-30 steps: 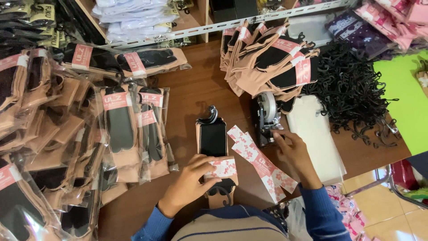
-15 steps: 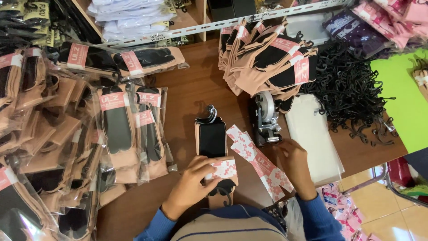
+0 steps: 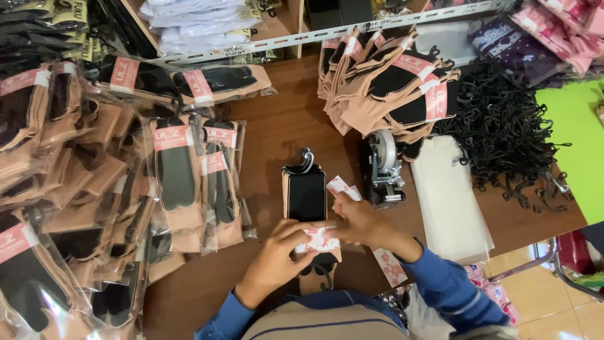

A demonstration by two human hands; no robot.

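Left hand and right hand pinch a pink label around a sock pair on the table.
Both hands are curled, fingertips closed on the paper band at the pair's lower part. The socks look light, soft and floppy; the band is thin and tearable, best gripped at its edges. A tape dispenser stands just beside.

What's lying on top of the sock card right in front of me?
A pink floral paper label wraps across the sock card, pressed by the left hand and right hand. The fingers cover the label's ends and the card beneath.
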